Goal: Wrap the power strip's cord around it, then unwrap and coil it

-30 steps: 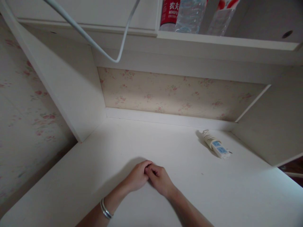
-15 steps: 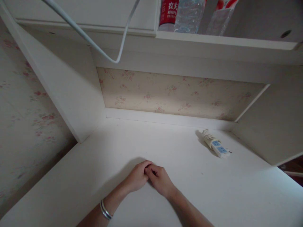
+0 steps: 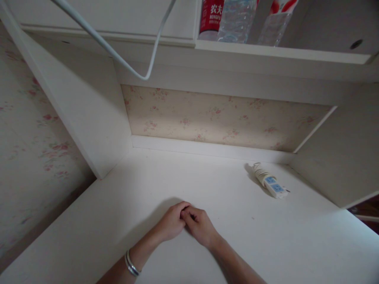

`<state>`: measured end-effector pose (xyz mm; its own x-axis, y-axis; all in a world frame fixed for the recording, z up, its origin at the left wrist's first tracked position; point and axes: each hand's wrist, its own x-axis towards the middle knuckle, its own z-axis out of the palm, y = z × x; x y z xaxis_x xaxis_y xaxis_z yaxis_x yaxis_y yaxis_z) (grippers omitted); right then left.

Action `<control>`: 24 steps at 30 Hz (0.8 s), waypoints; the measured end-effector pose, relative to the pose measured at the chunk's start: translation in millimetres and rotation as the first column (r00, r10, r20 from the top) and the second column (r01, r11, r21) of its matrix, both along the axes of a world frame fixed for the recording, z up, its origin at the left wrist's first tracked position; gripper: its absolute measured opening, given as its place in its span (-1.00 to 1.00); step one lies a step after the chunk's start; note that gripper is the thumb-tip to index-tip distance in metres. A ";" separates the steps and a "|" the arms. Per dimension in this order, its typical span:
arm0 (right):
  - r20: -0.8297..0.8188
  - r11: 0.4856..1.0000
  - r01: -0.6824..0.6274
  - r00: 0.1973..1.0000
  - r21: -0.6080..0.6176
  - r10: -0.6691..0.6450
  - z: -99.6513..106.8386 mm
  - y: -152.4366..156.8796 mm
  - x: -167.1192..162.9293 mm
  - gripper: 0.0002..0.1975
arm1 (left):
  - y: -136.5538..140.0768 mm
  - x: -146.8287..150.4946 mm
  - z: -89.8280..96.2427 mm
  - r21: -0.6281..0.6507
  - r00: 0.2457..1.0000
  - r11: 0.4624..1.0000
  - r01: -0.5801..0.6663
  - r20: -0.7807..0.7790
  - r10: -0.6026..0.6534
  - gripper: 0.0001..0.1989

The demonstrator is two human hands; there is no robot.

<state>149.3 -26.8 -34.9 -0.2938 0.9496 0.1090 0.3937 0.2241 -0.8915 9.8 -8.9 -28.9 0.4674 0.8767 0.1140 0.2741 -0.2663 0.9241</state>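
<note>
My left hand (image 3: 171, 223) and my right hand (image 3: 200, 227) meet at the front middle of the white desk (image 3: 189, 177). Both are closed, their curled fingers touching and folded together, with the right thumb laid against the left fingers. No object shows in either hand; the inside of the clasp is hidden. A silver bangle (image 3: 131, 265) circles my left wrist. Off to the right of the hands, and apart from them, lies a white power strip (image 3: 276, 187) with blue sockets, its cord (image 3: 261, 173) wound around one end.
Overhead, a shelf (image 3: 281, 52) holds a red-labelled bottle (image 3: 211, 17) and clear plastic bottles (image 3: 237, 21). A thin white bent rod or cable (image 3: 118, 56) hangs in the upper left. Side panels (image 3: 89, 106) and flowered wallpaper (image 3: 183, 114) bound the desk.
</note>
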 end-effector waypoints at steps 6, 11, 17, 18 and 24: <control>-0.015 1.000 -0.008 1.000 0.003 0.008 -0.4 -0.4 0.6 -0.66 | -0.7 0.5 0.5 -0.004 1.000 1.000 -0.003 0.010 0.003 -0.52; -0.016 1.000 -0.013 1.000 0.003 0.013 -1.3 -0.3 0.5 -0.66 | -0.2 1.0 0.0 -0.002 1.000 1.000 -0.002 0.008 0.002 -0.53; -0.028 1.000 -0.020 0.999 0.006 0.020 -1.6 0.3 0.7 -0.67 | 0.1 0.9 0.4 -0.009 1.000 1.000 0.006 0.005 -0.006 -0.52; -0.028 1.000 -0.019 0.999 0.007 0.019 -1.7 0.0 0.4 -0.67 | 0.2 0.9 0.8 -0.007 1.000 1.000 0.006 0.005 -0.006 -0.52; 0.015 1.000 -0.022 1.000 -0.014 0.022 3.3 5.1 7.6 -0.62 | 1.7 1.0 -0.8 -0.036 1.000 0.999 -0.004 0.013 0.004 -0.60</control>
<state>156.9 -21.7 -31.6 -0.3162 0.9442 0.0917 0.4020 0.2210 -0.8886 10.8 -7.2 -29.7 0.4625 0.8822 0.0883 0.2633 -0.2318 0.9364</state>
